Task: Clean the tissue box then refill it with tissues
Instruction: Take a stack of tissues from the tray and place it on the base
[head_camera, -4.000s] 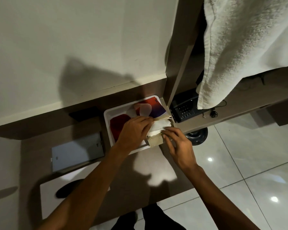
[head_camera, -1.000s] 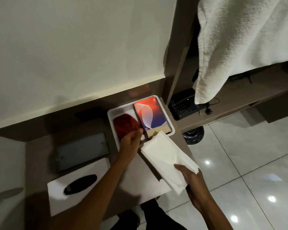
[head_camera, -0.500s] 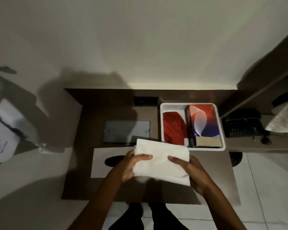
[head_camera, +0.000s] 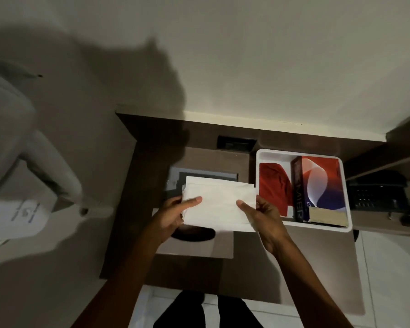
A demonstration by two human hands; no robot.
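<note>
**Tissue stack lifted over the box**

Since half a second ago the stack of tissues (head_camera: 219,204) has come up a little and further from the person, so that its far edge now covers part of the grey flat panel (head_camera: 175,177) on the desk (head_camera: 199,271), and the hands have kept their hold at either end.

The left hand (head_camera: 173,215) grips the left end of the stack, thumb flat on top and pointing right, the other fingers curled underneath out of sight. The right hand (head_camera: 264,215) grips the right end the same way, thumb on top pointing left, fingers closed under the paper. The stack is held level and spread between them, clear of the desk.

Below it lies the white tissue box (head_camera: 219,245), flat on the dark wooden desk, with its dark oval opening (head_camera: 194,234) partly showing under the stack's near edge and the left wrist.

To the right, just beside the right hand, a white tray (head_camera: 257,166) sits on the desk. In it are a red cloth (head_camera: 272,185) on the left and a red, white and blue tissue packet (head_camera: 320,188) on the right, the two touching. Beyond the tray, on a lower shelf, is a dark telephone (head_camera: 376,192). A dark socket plate (head_camera: 234,144) is set in the back of the desk against the pale wall (head_camera: 246,55). The person's dark trouser legs (head_camera: 206,311) show under the desk edge.
</note>
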